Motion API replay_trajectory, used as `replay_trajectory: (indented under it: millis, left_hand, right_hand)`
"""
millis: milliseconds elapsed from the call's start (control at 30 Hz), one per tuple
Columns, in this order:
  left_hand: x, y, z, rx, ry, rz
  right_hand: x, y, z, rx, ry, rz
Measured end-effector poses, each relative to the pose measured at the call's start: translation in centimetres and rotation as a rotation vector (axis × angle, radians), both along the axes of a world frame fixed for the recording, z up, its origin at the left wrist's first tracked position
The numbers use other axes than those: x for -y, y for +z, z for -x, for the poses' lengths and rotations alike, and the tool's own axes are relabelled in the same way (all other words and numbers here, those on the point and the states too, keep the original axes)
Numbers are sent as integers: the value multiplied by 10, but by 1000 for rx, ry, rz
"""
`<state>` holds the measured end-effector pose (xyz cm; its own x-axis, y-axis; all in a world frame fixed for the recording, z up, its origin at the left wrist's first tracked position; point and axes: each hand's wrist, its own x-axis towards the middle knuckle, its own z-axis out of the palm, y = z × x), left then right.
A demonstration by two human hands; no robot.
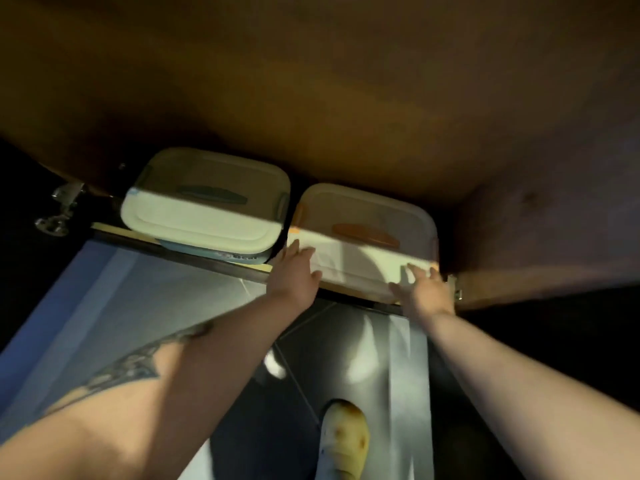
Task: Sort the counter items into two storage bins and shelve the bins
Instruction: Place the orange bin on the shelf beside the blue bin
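Orange-handled bin (pixel 363 233) sits on shelf (pixel 114 228) beside blue-handled bin (pixel 207 199), front edge overhanging. Left hand (pixel 294 271) & right hand (pixel 424 289) flat against its front, grip released, fingers spread. Risk: uneven push skews it, jams vs neighbour or tips off.

Wooden shelf (pixel 363 292) carries two lidded bins (pixel 207 206) side by side.

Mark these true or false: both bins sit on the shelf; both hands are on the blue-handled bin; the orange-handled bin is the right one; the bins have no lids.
1. Both bins sit on the shelf. True.
2. Both hands are on the blue-handled bin. False: the left hand and right hand press the orange-handled bin.
3. The orange-handled bin is the right one. True.
4. The bins have no lids. False: both are lidded.
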<state>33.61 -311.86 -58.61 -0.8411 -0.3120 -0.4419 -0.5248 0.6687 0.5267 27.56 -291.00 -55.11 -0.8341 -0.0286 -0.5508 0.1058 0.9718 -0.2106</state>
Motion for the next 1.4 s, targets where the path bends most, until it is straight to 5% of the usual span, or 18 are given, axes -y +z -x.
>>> replay_trajectory:
  millis: [400, 600, 933, 1300, 1400]
  left_hand:
    - [53, 332, -125, -134, 342, 41]
    - [120, 431, -225, -236, 616, 119]
    - [292, 472, -435, -204, 1042, 366]
    - [395, 419, -494, -164, 917, -31]
    - [382, 413, -496, -193, 885, 39]
  right_hand:
    - [102, 312, -109, -204, 597, 64]
    - [202, 398, -173, -214, 847, 204]
    - [398, 438, -328, -148, 1139, 398]
    - [571, 420, -414, -133, 1409, 212]
    - [567, 405, -418, -89, 1441, 165]
